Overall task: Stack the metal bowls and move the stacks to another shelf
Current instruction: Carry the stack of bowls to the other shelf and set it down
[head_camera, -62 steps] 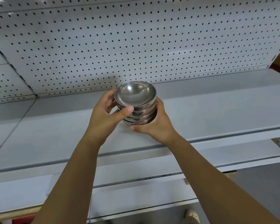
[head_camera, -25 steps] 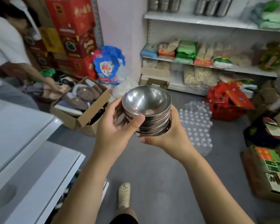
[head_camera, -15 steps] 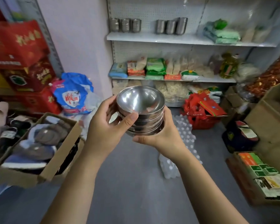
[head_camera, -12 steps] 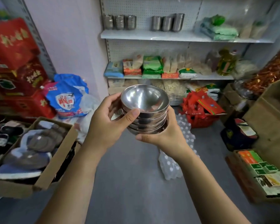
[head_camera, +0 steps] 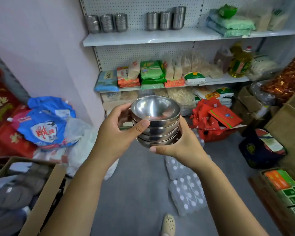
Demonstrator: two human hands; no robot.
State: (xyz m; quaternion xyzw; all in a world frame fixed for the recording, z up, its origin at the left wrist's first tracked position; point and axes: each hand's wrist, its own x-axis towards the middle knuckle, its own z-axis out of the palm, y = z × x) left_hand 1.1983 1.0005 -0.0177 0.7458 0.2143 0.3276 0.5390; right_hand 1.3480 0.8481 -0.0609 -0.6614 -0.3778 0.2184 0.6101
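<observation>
Head view: both hands grasp the stack of bowls (head_camera: 156, 123), left hand (head_camera: 116, 133) at the side, right hand (head_camera: 182, 145) underneath; smooth, rigid steel probably slips, so supporting the base suits.

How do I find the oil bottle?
Look at the white shelves at the back, then the right end of the middle shelf. The oil bottle stands there: the only tall yellow jug, green-labelled, among soft bags.

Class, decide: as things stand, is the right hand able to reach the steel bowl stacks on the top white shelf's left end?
Probably not: the right hand, with the left hand, grips the stack of metal bowls, and the top white shelf stands far ahead.
</observation>
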